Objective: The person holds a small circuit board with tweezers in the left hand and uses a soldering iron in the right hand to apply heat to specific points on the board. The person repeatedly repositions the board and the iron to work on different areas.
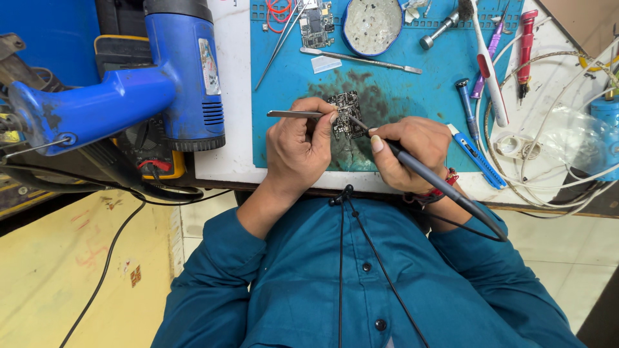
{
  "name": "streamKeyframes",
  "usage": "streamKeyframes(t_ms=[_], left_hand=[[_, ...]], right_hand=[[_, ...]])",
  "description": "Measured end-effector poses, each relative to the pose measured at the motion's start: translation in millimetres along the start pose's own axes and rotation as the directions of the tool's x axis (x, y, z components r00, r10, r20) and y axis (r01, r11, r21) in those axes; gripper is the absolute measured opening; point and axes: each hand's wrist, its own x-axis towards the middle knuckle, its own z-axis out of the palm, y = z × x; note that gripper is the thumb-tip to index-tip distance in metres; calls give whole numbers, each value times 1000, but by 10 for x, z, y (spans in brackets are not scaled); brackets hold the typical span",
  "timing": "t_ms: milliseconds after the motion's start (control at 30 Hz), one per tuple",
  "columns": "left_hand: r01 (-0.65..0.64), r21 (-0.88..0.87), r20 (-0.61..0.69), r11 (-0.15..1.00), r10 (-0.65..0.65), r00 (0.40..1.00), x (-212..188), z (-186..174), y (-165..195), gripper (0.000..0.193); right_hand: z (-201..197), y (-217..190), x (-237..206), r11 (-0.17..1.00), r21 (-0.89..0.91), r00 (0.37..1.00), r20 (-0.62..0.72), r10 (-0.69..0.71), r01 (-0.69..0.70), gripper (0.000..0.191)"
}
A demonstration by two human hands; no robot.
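Note:
A small dark circuit board [346, 106] lies on the stained blue work mat [400, 90]. My left hand [300, 145] pinches metal tweezers [293, 114], whose shaft sticks out to the left, and its fingers rest on the board's left edge. A dark pen-shaped soldering iron [425, 174] is gripped in my right hand [409, 151], with its thin tip touching the board from the right. The iron's cable runs back past my right wrist. Both hands sit close together over the mat's near edge.
A large blue heat gun [174, 71] stands at the left of the bench. On the mat's far side lie a second circuit board [316, 26], a round dish [372, 24], a metal spudger [361, 59], screwdrivers [465, 106], a white brush [487, 64] and white cables [548, 161].

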Motion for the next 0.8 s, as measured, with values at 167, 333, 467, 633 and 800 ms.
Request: streamKeyframes(t_ms=[167,333,467,633,800], left_hand=[[-7,-10,1,1000,7,1000,3,-4,-7,7],[13,-9,10,1000,-13,1000,-2,-4,-4,7],[13,-9,2,1000,-13,1000,-3,-4,0,7],[7,-7,5,1000,-7,1000,-3,-9,-4,7],[-33,9,13,999,33,999,-10,-16,-8,9]], right_hand=[[9,2,-1,1000,4,1000,1,-3,3,5],[0,5,-3,1000,-8,1000,-3,1,-1,6],[-6,1,-9,1000,-8,1000,17,-17,17,6],[3,-2,-11,1000,-10,1000,-19,15,-15,7],[-4,-1,-1,1000,-11,1000,4,5,-5,6]])
